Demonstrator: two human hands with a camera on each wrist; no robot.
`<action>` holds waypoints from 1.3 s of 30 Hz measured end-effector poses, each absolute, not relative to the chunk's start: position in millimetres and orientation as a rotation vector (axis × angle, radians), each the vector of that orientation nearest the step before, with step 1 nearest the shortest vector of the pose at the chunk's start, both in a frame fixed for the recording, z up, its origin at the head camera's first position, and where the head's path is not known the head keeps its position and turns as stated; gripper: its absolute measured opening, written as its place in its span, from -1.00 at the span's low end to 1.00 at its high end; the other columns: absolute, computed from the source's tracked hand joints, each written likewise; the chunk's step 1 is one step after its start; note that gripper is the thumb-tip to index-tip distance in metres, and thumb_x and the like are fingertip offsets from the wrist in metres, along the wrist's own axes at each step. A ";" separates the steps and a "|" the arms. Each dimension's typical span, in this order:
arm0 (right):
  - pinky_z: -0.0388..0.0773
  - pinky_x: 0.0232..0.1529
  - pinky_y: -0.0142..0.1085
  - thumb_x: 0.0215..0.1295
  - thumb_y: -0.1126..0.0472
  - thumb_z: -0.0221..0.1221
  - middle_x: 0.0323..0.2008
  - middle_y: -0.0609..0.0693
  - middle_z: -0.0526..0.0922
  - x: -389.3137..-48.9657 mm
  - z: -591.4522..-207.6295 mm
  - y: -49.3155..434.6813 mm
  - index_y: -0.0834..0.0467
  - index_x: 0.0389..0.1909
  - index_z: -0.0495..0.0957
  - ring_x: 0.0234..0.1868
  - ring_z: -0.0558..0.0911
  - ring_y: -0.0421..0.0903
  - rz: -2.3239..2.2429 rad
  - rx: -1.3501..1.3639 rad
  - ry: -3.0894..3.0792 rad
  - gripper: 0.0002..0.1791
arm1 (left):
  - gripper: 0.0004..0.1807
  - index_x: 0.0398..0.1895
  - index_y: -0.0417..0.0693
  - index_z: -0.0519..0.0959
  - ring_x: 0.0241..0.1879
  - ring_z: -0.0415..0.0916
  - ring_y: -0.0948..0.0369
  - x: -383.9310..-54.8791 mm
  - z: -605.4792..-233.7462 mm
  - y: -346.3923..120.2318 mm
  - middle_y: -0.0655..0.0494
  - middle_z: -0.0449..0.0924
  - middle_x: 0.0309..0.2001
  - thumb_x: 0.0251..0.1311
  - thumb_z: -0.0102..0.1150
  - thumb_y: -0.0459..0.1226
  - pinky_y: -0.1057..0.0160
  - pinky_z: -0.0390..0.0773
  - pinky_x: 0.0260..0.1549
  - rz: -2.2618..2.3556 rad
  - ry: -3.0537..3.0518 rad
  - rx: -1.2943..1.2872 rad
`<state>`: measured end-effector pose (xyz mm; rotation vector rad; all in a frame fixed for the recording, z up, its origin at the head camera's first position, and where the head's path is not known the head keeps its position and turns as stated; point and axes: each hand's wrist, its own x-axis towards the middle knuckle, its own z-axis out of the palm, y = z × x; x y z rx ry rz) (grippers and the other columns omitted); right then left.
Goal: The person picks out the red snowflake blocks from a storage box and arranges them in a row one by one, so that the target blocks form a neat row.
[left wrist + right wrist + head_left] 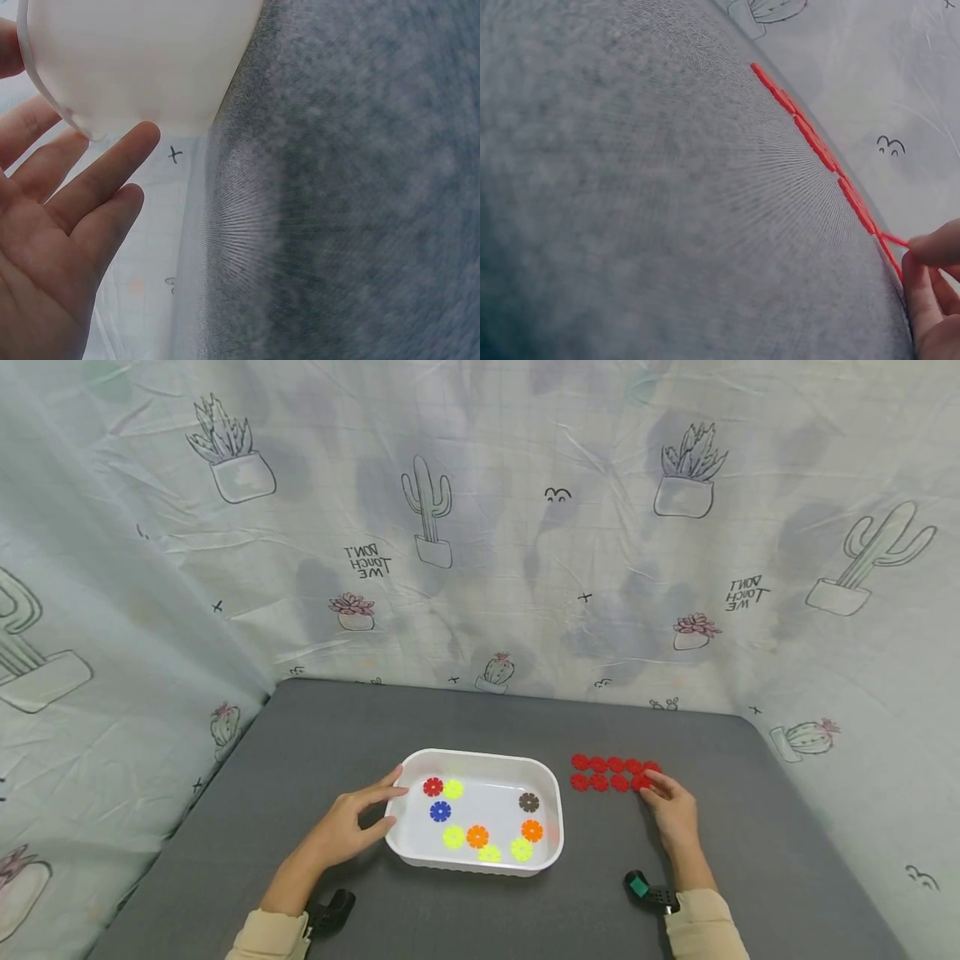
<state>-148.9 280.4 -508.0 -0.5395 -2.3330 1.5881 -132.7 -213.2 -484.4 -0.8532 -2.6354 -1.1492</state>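
Observation:
A white plastic tray (480,758) holds several notched plastic discs, among them a blue disc (440,812), a brown disc (528,802) and an orange disc (477,837). My left hand (347,825) rests on the tray's left rim with fingers spread and fairly straight; in the left wrist view some fingertips go behind the rim. To the right of the tray, red notched discs (597,765) lie flat in two rows. At the right end of the near row my right hand (672,810) pinches a red notched disc (895,240), tilted up from the table.
The grey table (360,718) extends around the tray and discs. Behind it and at its sides hangs a pale curtain (495,568) printed with potted plants. A black wrist device (651,892) sits at the right wrist, another device (332,912) at the left.

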 end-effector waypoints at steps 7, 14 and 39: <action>0.46 -0.28 -0.53 0.27 0.31 0.13 0.02 0.34 0.58 -146.8 -509.4 276.0 0.28 0.14 0.49 -0.04 0.58 0.00 1.223 -0.493 -2.493 -0.60 | -0.54 0.12 -0.07 0.55 0.29 0.33 0.00 -133.2 -483.9 -213.7 0.02 0.29 0.37 0.09 0.28 -0.32 -0.15 0.38 0.14 -1.162 -2.639 -0.845; 0.49 0.00 0.05 0.28 0.35 0.07 0.03 0.35 0.44 -146.4 -508.5 272.0 0.36 0.13 0.47 0.02 0.54 0.25 1.111 -0.466 -2.524 -0.61 | -0.54 0.13 -0.07 0.55 0.31 0.31 0.00 -134.8 -481.5 -212.4 0.03 0.27 0.37 0.10 0.27 -0.32 -0.15 0.36 0.14 -1.187 -2.645 -0.840; 0.44 0.11 0.03 0.25 0.38 0.11 0.11 0.40 0.47 -147.5 -494.1 252.7 0.38 0.20 0.37 0.12 0.49 0.27 1.351 -0.557 -2.303 -0.52 | -0.55 0.12 -0.09 0.56 0.28 0.34 -0.01 -136.3 -476.9 -216.3 0.00 0.30 0.36 0.09 0.28 -0.32 -0.15 0.40 0.13 -1.158 -2.636 -0.870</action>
